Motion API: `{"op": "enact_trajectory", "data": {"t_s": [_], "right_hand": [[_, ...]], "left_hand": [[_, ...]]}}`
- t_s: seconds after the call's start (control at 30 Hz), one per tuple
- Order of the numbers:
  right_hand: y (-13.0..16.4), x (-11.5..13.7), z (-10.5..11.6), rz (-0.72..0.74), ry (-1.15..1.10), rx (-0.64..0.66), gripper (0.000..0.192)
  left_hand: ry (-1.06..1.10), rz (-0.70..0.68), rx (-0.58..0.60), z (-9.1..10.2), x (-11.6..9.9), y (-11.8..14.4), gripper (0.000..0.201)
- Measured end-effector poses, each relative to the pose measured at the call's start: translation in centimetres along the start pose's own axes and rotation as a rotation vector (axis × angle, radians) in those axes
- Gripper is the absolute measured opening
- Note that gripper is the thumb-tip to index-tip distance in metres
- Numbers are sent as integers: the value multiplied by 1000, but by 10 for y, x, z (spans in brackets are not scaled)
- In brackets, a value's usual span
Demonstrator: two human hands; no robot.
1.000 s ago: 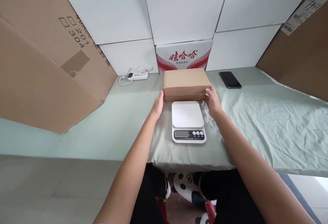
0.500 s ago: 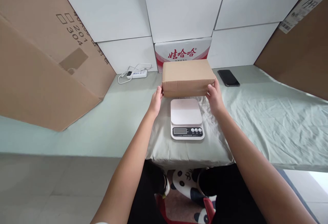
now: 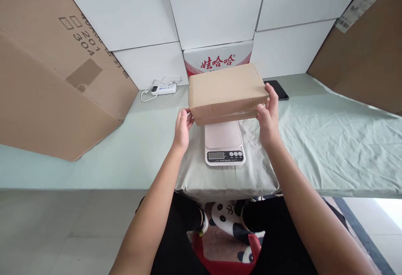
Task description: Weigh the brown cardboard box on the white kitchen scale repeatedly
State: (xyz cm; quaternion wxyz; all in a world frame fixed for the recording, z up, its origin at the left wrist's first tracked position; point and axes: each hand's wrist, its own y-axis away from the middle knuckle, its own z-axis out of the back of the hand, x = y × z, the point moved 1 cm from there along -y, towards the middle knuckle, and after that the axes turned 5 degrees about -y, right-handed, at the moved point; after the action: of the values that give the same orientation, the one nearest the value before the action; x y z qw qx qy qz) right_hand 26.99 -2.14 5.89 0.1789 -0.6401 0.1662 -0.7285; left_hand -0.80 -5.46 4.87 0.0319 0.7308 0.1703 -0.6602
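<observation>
A closed brown cardboard box (image 3: pixel 228 90) is held between both hands, tilted a little with its right end higher. My left hand (image 3: pixel 183 127) grips the box's left front corner, its fingers partly hidden at the edge. At the right end, my right hand (image 3: pixel 268 113) is closed on the box, thumb in front and fingers along the side. Below and in front of the box, a white digital kitchen scale (image 3: pixel 224 143) rests on the cloth-covered table. The box covers the far part of the scale's platform; I cannot make out any digits on the display.
Behind the box stands a white and red printed carton (image 3: pixel 216 59) against white panels. A white power strip with cable (image 3: pixel 163 89) lies back left, and a black phone (image 3: pixel 278 89) back right, partly covered. Large cardboard sheets (image 3: pixel 63 78) flank the green tablecloth (image 3: pixel 150 141).
The box has come nearer and turned, its right end now higher and its left end lower. It now hides the scale's far edge and part of the phone. The view has shifted slightly.
</observation>
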Motion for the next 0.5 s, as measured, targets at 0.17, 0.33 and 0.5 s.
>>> {"op": "enact_trajectory", "data": {"t_s": [0.17,0.33,0.5], "right_hand": [[25,12,2,-58,-5,-35,75],[44,12,3,-81,-22,-53,70],[77,13,-7,-96,-33,-142,66]], "left_hand": [[27,-11,-27,-3,-5,3,59],[38,12,-51,-6,-1,20,59],[7,27,-104,0,11,45,62]]}}
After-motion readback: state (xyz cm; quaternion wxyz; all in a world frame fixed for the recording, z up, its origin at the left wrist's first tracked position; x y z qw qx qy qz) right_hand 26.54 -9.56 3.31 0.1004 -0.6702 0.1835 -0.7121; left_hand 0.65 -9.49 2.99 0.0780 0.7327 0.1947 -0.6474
